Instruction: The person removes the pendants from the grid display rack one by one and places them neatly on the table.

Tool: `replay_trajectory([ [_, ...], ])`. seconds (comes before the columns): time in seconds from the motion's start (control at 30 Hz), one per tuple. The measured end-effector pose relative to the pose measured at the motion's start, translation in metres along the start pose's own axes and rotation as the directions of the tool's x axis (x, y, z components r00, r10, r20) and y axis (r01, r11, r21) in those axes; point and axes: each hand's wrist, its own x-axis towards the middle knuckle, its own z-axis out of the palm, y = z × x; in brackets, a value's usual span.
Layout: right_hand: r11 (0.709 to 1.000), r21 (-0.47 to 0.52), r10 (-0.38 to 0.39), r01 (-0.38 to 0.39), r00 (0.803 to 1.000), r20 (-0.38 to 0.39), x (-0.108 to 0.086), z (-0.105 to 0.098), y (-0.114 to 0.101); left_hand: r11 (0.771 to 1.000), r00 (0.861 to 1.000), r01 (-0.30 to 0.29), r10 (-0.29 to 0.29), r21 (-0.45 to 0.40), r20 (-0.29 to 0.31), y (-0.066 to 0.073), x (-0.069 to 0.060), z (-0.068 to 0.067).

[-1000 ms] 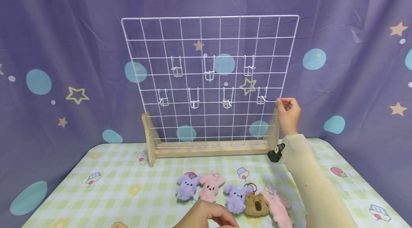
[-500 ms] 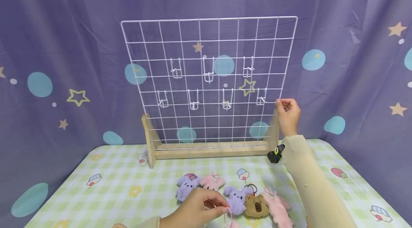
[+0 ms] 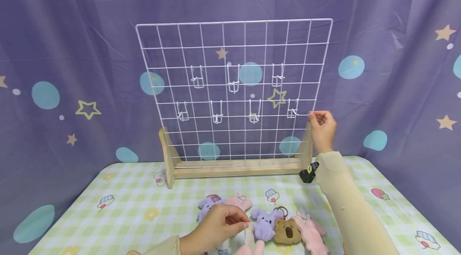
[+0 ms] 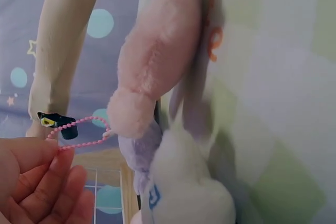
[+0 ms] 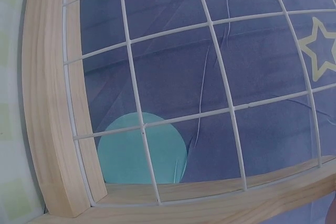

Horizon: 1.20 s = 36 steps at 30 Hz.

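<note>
My left hand [image 3: 219, 223] pinches the pink bead chain [image 4: 86, 145] of a pink plush keychain [image 4: 157, 51] between thumb and forefinger. In the head view that plush is cut off by the bottom edge. My right hand [image 3: 324, 129] pinches the right edge of a white wire grid rack [image 3: 245, 130] just above its wooden side support. Beyond the left hand lie a purple plush [image 3: 208, 207] and a pink plush [image 3: 240, 202], both partly covered. On its right are another purple plush [image 3: 264, 223], a brown bear plush [image 3: 287, 230] and a longer pink plush [image 3: 311, 233].
Several white wire hooks [image 3: 233, 85] hang on the grid in two rows. The rack stands on a wooden base [image 3: 237, 171] toward the back of the checked tablecloth [image 3: 126, 207]. In the left wrist view, a white plush [image 4: 184, 182] lies near the held one. A patterned curtain [image 3: 72, 27] hangs behind.
My left hand has risen into view with the pink plush on its chain, then shifted slightly left. It covers more of the pink plush behind. My right hand keeps its place on the grid.
</note>
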Motion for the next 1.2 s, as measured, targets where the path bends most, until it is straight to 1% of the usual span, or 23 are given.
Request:
replay_trajectory([
  [0.17,1.000,0.005,-0.001,0.001,1.000,0.000,0.000,0.001,-0.001,1.000,1.000,0.000,0.000,0.026,-0.008,-0.003,0.000,-0.002],
  [0.37,1.000,0.009,-0.002,0.002,1.000,0.001,-0.001,0.000,-0.001,0.999,0.999,0.034,-0.033,0.040,-0.012,-0.008,0.001,-0.004],
  [0.5,1.000,0.003,-0.001,0.001,1.000,0.003,-0.001,0.000,0.001,0.998,0.999,0.042,-0.042,0.040,-0.009,-0.010,0.003,-0.004],
  [0.7,1.000,0.004,-0.007,0.007,1.000,-0.004,0.000,0.000,0.001,0.998,0.999,0.038,-0.038,0.053,0.002,-0.015,0.005,-0.003],
  [0.87,1.000,0.003,0.003,-0.003,1.000,-0.006,0.000,0.000,0.001,0.998,0.999,0.044,-0.044,0.050,0.003,-0.020,0.004,-0.003],
  [1.2,1.000,0.007,-0.018,0.018,1.000,-0.011,0.000,0.001,0.002,0.999,0.999,0.037,-0.037,0.036,-0.003,-0.026,0.003,-0.004],
])
